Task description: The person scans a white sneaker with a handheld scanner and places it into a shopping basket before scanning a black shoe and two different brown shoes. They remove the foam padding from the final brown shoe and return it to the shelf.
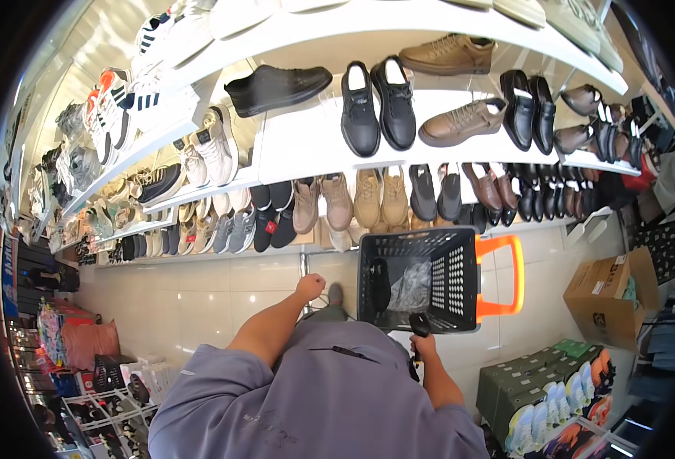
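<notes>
My left hand (pixel 311 287) is closed in front of my body, above the tiled floor, beside a thin metal pole; whether its fingers grip anything is too small to tell. At the near edge of a black basket (pixel 460 287) with an orange handle, my right hand (pixel 423 346) is wrapped round a dark object (pixel 420 325), possibly a shoe. Inside the basket lie a black shoe (pixel 379 284) and crumpled clear plastic (pixel 411 288). Black lace-up shoes (pixel 361 115) stand upright on the white shelf beyond, with brown shoes (pixel 463 122) to their right.
White shelves (pixel 299 157) full of shoes curve across the front and left. An open cardboard box (pixel 601 298) stands on the right. Lower right is a green display block (pixel 521 382) with colourful shoes. Racks and a pink bag (pixel 91 344) are at lower left.
</notes>
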A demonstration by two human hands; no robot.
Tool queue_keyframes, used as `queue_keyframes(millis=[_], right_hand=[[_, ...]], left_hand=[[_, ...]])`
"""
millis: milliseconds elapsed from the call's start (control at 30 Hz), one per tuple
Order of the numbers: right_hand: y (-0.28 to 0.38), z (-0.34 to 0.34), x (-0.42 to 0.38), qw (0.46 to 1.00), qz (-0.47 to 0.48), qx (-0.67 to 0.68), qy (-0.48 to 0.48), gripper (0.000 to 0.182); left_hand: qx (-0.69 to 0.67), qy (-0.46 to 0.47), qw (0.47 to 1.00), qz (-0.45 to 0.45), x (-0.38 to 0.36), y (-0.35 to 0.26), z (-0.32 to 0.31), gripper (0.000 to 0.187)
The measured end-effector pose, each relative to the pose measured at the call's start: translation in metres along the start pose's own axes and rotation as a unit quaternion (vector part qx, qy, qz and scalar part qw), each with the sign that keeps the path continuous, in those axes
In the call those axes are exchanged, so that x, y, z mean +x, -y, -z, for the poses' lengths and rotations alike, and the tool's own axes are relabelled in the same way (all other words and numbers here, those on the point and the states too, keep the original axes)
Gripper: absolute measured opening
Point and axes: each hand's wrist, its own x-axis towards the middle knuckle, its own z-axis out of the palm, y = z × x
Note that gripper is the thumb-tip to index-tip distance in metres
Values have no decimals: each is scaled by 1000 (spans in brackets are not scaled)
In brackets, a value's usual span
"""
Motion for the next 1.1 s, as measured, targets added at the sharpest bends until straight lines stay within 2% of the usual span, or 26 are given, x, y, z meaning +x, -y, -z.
queue_keyframes(millis=[33,67,133,233,267,300,333,367,433,567,600,667,733,800,933,1000,1033,1100], right_hand=[[0,5,-1,1000,-3,26,-13,11],[-1,9,-3,999,-7,50,-15,10],[-1,8,-10,995,-5,92,-31,6],[-7,-5,-12,997,-29,49,-56,7],[-2,-15,-20,998,-4,10,-68,7],[3,-28,-28,996,21,-31,-81,9],[2,-40,-26,992,0,-80,-92,14],[3,-51,-29,992,15,-105,-75,26],[-7,-73,-8,947,74,-292,-110,37],[8,-118,-8,939,54,-297,-164,44],[21,-126,-17,931,49,-330,-148,44],[42,-146,-32,922,42,-358,-138,44],[56,-163,-44,934,75,-324,-127,45],[31,-168,-16,931,86,-327,-140,45],[38,-179,-29,937,90,-303,-147,45],[51,-183,-44,936,78,-305,-155,45],[51,-183,-45,935,67,-310,-160,44],[52,-183,-48,937,75,-302,-160,44]], left_hand=[[-5,-5,1000,-8,11,-7,6,26],[-133,-7,991,14,21,-19,12,25],[-353,-4,934,60,40,-50,31,22],[-468,12,883,-4,74,-93,81,22],[-504,9,863,-29,91,-102,97,23],[-520,10,852,-50,101,-115,123,22],[-537,10,840,-72,104,-133,157,21],[-543,-4,836,-81,105,-149,190,24],[-543,-21,832,-115,113,-169,253,29],[-534,-63,832,-136,149,-184,358,48],[-514,-56,847,-125,156,-188,383,60],[-494,-23,863,-108,160,-201,424,58],[-472,10,877,-89,164,-217,448,56],[-483,30,875,5,171,-226,461,59],[-481,38,874,55,198,-227,461,64],[-554,79,826,63,217,-220,456,59],[-554,80,826,63,220,-217,453,59],[-657,98,747,9,224,-209,446,52]])
